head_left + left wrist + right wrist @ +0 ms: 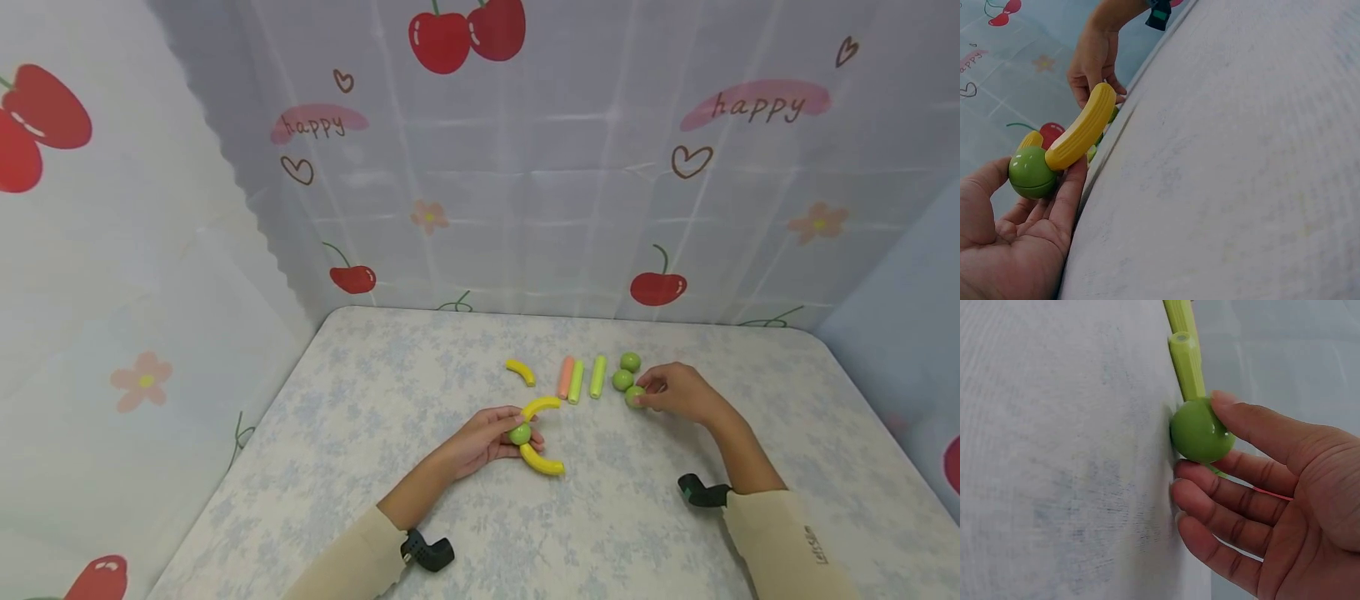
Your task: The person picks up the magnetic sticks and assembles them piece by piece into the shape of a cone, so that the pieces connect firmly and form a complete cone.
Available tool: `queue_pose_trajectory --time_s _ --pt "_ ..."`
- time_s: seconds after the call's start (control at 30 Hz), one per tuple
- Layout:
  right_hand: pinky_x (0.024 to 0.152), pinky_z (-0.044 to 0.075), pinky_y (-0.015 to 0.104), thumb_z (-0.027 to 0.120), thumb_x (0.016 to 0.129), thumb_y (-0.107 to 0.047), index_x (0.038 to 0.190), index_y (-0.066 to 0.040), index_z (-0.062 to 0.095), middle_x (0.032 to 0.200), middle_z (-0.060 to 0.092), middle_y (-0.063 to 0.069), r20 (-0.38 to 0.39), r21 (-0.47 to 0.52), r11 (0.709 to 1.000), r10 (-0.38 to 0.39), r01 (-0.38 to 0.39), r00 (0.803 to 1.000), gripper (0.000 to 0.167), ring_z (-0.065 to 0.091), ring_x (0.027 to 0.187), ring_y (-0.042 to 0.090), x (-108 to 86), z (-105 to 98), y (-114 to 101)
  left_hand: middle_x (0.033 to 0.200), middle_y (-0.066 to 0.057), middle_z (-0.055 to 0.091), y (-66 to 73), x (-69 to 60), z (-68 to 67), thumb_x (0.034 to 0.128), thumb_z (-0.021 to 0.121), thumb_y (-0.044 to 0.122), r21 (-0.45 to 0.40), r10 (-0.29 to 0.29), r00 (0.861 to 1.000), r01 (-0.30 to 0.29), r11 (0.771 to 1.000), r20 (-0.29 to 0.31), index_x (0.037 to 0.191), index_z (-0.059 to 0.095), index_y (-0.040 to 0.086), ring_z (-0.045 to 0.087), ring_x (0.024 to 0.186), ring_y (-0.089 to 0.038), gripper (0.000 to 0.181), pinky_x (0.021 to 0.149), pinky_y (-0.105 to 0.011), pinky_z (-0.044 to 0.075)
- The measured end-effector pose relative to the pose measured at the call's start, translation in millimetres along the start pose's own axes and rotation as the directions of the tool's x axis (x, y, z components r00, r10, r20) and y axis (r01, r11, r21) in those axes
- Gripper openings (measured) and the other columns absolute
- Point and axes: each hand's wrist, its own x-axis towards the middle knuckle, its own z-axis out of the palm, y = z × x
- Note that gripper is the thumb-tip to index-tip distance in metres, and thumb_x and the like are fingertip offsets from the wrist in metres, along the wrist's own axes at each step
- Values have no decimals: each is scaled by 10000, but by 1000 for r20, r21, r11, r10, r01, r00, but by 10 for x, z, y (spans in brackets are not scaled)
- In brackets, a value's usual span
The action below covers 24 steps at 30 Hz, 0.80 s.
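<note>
Two hands are busy over a table covered in pale, blue-flowered cloth (360, 392). From where I stand, the person's left hand (486, 442) grips a glossy green ball (520, 434) between thumb and fingers, spread only as wide as the ball. Joined to that ball are two ridged, curved yellow rods, the farther one (542, 405) and the nearer one (542, 462), both with their free ends pointing toward the person's right.

Over on the right, the right hand (678, 392) pinches another glossy green ball (634, 397) narrowly between thumb and forefinger, its remaining fingers loosely bent; I can't tell whether that ball is lifted off the cloth. Just beyond it sit two more green balls, a middle one (622, 380) and a farthest one (630, 362), close together.

Left of these lie two straight lime-green rods, one apart (597, 377) and the other (576, 382) right beside a straight salmon-pink rod (566, 377). Farther left rests a single, shorter-looking curved yellow rod (521, 372). A whitish curtain printed with cherries (525, 208) hangs behind the table.
</note>
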Motion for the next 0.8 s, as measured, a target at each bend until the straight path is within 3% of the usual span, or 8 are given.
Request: queue_pose_trajectory --time_s 0.1,0.33,0.8 --pt "613 518 320 825 864 -217 1082 46 716 836 681 30 21 9 1000 -18 18 1000 359 647 707 151 3 -15 -14 1135 -141 713 -2 -1 -4 1106 457 209 -7 3 1000 -3 1000 1 1414 452 -123 690 1114 -235 453 961 -382 539" --pt "745 542 341 833 863 -266 1118 16 723 956 699 23 45 26 997 -68 67 997 396 630 872 177 -58 -87 -187 1139 -143 710 1 4 -13 1108 451 210 -14 -8 1000 8 1000 -10 1419 462 -102 684 1124 -240 441 965 -378 537" --pt "732 565 294 834 862 -193 1161 -10 721 1003 697 56 63 195 963 -203 188 977 368 650 872 208 -87 48 -482 1125 -138 713 6 5 1 1109 449 212 -13 -8 1000 8 1000 -21 1413 468 -107 687 1118 -245 441 971 -392 535"
